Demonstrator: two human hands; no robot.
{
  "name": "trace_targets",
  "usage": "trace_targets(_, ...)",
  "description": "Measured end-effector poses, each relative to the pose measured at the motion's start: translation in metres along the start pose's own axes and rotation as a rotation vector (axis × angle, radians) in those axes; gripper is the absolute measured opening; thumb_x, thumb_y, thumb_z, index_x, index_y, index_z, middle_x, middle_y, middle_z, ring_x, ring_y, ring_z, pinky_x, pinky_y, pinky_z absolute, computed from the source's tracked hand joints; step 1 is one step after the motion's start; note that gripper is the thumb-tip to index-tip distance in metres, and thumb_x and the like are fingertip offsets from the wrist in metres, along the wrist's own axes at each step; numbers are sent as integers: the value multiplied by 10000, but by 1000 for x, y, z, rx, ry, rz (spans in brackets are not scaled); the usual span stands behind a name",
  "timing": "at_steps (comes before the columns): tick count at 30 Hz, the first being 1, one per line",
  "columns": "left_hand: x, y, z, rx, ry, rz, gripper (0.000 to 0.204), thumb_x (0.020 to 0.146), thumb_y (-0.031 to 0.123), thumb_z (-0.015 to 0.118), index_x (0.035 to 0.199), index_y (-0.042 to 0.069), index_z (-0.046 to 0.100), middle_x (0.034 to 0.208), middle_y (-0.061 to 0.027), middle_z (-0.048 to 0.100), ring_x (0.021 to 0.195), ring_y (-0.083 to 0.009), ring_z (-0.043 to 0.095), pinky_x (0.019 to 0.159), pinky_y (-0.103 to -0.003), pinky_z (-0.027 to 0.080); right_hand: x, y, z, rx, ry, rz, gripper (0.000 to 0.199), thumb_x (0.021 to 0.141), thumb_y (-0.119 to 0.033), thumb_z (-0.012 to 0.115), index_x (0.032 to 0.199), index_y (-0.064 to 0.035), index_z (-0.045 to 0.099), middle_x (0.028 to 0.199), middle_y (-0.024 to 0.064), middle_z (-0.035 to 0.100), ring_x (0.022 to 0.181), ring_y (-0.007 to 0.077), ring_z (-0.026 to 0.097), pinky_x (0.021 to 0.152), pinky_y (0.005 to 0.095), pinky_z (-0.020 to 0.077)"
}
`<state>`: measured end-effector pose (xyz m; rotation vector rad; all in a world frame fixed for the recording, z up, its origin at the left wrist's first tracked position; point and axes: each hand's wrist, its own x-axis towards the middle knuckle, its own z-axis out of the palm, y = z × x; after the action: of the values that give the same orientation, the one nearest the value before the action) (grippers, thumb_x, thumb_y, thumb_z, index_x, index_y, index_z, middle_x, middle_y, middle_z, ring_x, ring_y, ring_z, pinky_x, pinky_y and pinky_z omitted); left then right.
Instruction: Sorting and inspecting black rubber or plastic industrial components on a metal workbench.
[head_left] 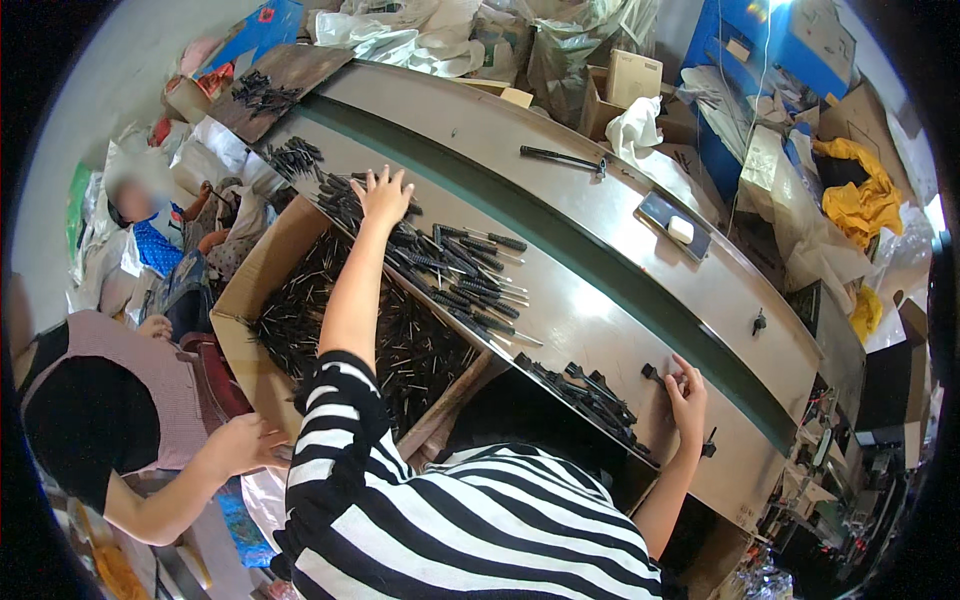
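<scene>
Hands [384, 196] — spread on black tools [455, 268].

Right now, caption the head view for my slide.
Left hand spread over black-handled tools on a steel bench; right hand fingering small black parts.

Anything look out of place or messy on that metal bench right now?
Nothing looks damaged. The black-handled tools lie in a loose, crisscrossed heap on the metal bench, under the left hand. One small black piece sits alone, apart from the pile by the right hand. The cardboard box below holds more.
</scene>
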<state>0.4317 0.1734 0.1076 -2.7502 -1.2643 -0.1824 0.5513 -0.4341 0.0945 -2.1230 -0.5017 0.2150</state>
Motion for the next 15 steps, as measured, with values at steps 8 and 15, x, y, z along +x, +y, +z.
trace_targets(8, -118, 81, -38, -344, -98, 411, 534, 905, 501, 478, 1333, 183, 479, 1442, -114, 379, 1367, -328, 275, 1102, -603, 105, 2, -10, -2, -90, -20, -30, 389, 804, -44, 652, 1189, -90, 612, 789, 12, 428, 649, 103, 395, 615, 233, 364)
trace_targets(15, -139, 128, -32, -392, -38, 518, 540, 889, 514, 500, 1346, 229, 467, 1439, -70, 392, 1340, -351, 314, 1090, -625, 104, 3, -6, 2, -105, -21, -44, 388, 806, -52, 651, 1190, -82, 605, 786, 24, 422, 675, 135, 417, 661, 254, 395)
